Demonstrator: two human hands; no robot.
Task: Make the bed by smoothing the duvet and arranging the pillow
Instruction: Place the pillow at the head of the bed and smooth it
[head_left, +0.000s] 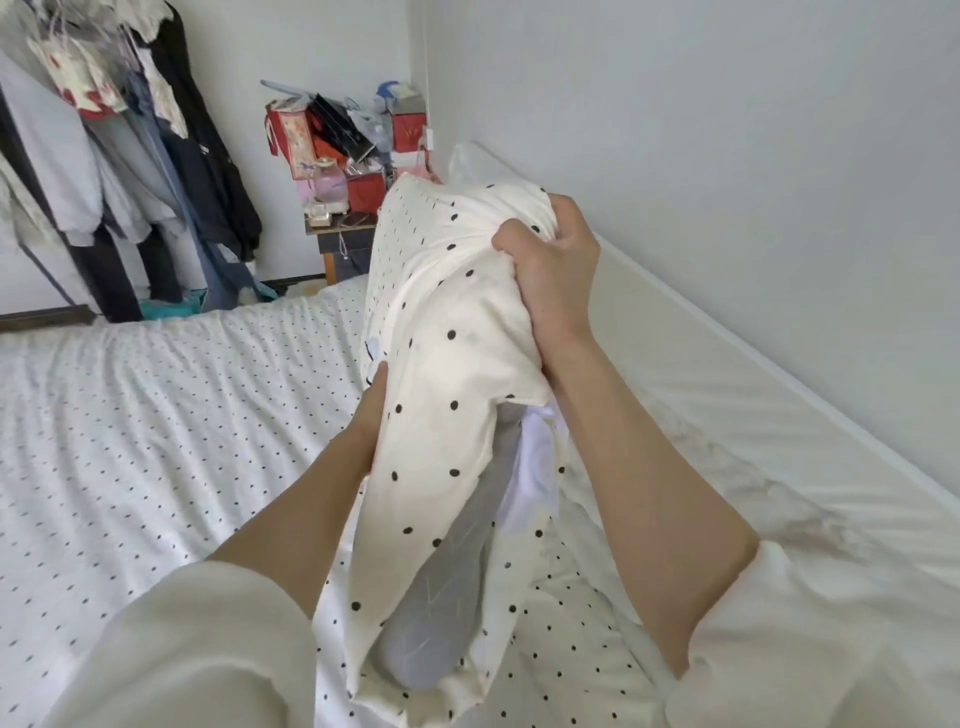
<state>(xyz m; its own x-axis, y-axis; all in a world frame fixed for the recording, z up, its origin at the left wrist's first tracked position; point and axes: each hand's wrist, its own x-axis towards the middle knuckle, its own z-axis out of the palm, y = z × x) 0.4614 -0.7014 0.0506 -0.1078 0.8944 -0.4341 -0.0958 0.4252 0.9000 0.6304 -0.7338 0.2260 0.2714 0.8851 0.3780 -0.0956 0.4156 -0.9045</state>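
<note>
Spread flat below, the dotted duvet (156, 441) looks already smoothed, while the pillow (447, 374) is held up over the bed — right hand (550, 280) bunching its top corner, left hand (371, 415) gripping its side — probably to settle the filling into its case.

Loose cream-white sleeves (197, 639) pushed up above both bare forearms (644, 499).
</note>
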